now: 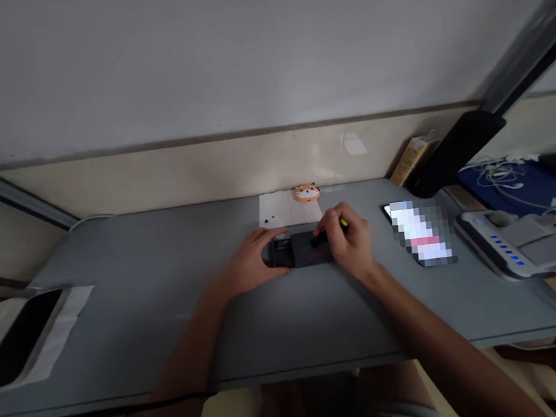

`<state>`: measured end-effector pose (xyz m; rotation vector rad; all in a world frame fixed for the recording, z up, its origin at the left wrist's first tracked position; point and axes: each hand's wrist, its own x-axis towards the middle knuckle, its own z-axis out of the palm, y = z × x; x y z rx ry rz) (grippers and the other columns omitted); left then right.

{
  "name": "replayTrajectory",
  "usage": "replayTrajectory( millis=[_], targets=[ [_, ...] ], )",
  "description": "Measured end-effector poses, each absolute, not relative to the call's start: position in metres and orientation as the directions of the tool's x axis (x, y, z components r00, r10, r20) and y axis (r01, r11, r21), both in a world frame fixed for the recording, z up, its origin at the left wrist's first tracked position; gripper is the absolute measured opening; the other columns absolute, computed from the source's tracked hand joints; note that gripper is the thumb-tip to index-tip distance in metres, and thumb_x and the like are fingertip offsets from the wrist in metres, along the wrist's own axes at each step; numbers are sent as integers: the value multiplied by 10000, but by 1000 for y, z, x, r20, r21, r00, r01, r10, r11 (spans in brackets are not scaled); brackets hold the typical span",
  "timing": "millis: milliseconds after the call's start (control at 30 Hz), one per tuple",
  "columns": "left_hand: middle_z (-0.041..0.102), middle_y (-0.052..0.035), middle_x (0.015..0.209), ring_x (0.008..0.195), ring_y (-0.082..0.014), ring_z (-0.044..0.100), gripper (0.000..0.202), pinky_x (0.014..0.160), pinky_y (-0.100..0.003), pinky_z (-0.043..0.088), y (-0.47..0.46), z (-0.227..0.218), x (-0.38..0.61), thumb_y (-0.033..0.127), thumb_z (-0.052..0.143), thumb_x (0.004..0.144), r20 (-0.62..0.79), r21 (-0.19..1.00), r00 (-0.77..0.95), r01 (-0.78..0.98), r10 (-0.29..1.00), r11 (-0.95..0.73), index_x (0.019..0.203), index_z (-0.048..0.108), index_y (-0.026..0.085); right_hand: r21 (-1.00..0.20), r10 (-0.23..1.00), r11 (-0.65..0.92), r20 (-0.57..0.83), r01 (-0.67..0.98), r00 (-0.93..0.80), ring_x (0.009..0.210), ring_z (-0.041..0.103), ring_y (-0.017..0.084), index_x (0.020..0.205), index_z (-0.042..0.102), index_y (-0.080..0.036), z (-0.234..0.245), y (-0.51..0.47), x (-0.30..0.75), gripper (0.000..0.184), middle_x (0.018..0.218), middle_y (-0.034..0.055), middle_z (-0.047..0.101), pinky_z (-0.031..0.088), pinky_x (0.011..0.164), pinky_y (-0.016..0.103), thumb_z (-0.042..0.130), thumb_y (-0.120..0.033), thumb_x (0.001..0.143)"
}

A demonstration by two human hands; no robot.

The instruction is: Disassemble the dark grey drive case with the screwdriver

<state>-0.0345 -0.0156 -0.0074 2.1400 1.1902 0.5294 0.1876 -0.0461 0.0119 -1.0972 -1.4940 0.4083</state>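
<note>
A flat dark rectangular device lies on the grey table, with a green circuit board showing at its left end. My left hand grips that end, thumb along the near edge and fingers along the far edge. In my right hand is a black tool with a yellow-green end, probably a screwdriver. It slants down onto the top of the device; its tip is too dark to make out. Just behind lies a white paper sheet with a few tiny dark pieces on it.
An orange animal-faced object sits on the paper. To the right are a lit phone, a white power strip with plugs, a black cylinder and a yellowish box. A dark tablet-like object lies at the left.
</note>
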Motion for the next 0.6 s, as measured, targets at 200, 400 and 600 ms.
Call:
replayTrajectory(
  millis=[200,400,600],
  targets=[
    [577,-47,1405,1388,-331,506,707,1192,-488,426,-12,-9,-41,342,830,793,29,675,532,615,847,-409,1445,558,332,-801,817,456,550,389,174,510,527,114,678,532,-231,24,-40,210,498,586,-8,627,430,536,273,463,-571,1036],
    [587,-44,1389,1380,-330,506,663,1186,-495,431,-13,-4,-43,355,815,807,31,658,544,620,838,-427,1426,579,327,-780,772,471,590,412,235,533,558,114,708,532,-234,16,-43,200,460,619,-8,648,439,548,276,458,-533,1049],
    [598,-52,1402,1378,-338,499,695,1184,-509,425,-12,-1,-47,373,814,815,9,620,528,664,849,-419,1458,557,306,-731,761,495,626,470,172,497,532,99,720,522,-234,14,-49,189,430,583,-31,609,409,510,254,449,-486,1061]
  ],
)
